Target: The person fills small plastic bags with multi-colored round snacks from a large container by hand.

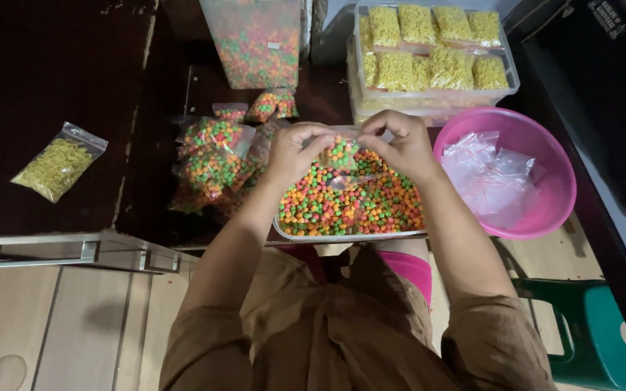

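Observation:
My left hand (295, 150) and my right hand (400, 145) together pinch the top edge of a small clear plastic bag (340, 153) partly filled with colourful round snack pellets. The bag hangs just above a clear tray (327, 237) full of the same orange, green and yellow pellets, which rests in front of my lap. Both hands have their fingers closed on the bag's upper rim, thumbs toward each other.
Several filled pellet bags (211, 156) lie left of the tray. A pink basin (545, 210) of empty clear bags sits right. Behind stand a large pellet bag (259, 43) and stacked boxes of yellow snack packs (432, 54). One yellow snack bag (58, 163) lies far left; green stool (595, 340) at lower right.

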